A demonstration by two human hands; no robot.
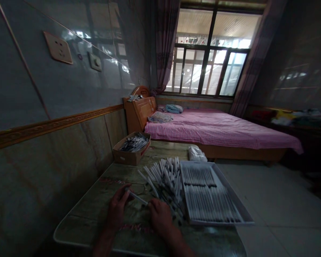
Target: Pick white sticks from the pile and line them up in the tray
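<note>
A slim white pen (138, 197) spans the gap between my two hands above the table. My left hand (118, 204) is closed on its left end, and my right hand (159, 213) pinches the dark right end. Just beyond my right hand lies a loose heap of white pens (166, 175), several with dark ends. To the right, a shallow white tray (231, 192) holds rows of similar pens laid side by side, their dark ends lined up. My fingers partly cover both ends of the held pen.
A cardboard box (131, 157) full of thin dark and clear pieces stands at the table's back left, near the tiled wall. A white plastic bundle (197, 154) lies behind the tray. Beyond the table (82, 221) is a bed (214, 130) with a pink checked cover.
</note>
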